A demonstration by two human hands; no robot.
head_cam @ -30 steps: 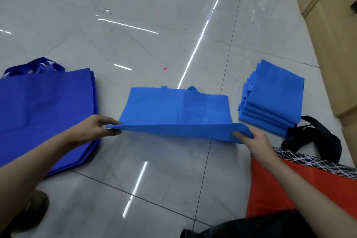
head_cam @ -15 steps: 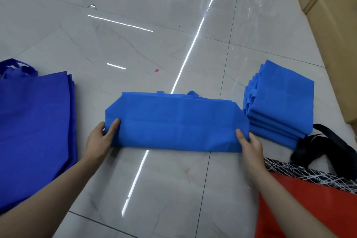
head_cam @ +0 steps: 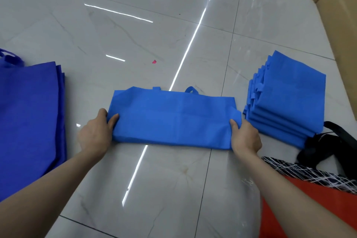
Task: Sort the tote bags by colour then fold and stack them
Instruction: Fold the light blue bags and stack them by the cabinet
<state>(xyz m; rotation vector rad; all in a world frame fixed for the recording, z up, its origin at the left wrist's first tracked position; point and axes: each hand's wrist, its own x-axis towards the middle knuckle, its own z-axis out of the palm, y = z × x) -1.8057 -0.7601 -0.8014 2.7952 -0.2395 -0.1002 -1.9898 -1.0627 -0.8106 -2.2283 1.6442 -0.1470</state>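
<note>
My left hand (head_cam: 96, 133), right hand (head_cam: 244, 135) pinch opposite ends of blue bag (head_cam: 173, 118), fingers (head_cam: 114, 120) clenched on cloth, likely squaring crease; folded stack (head_cam: 289, 98) just beside right fingers.

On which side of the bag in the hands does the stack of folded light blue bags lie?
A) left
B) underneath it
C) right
C: the folded stack lies just right of the held bag, near the right hand.
</note>
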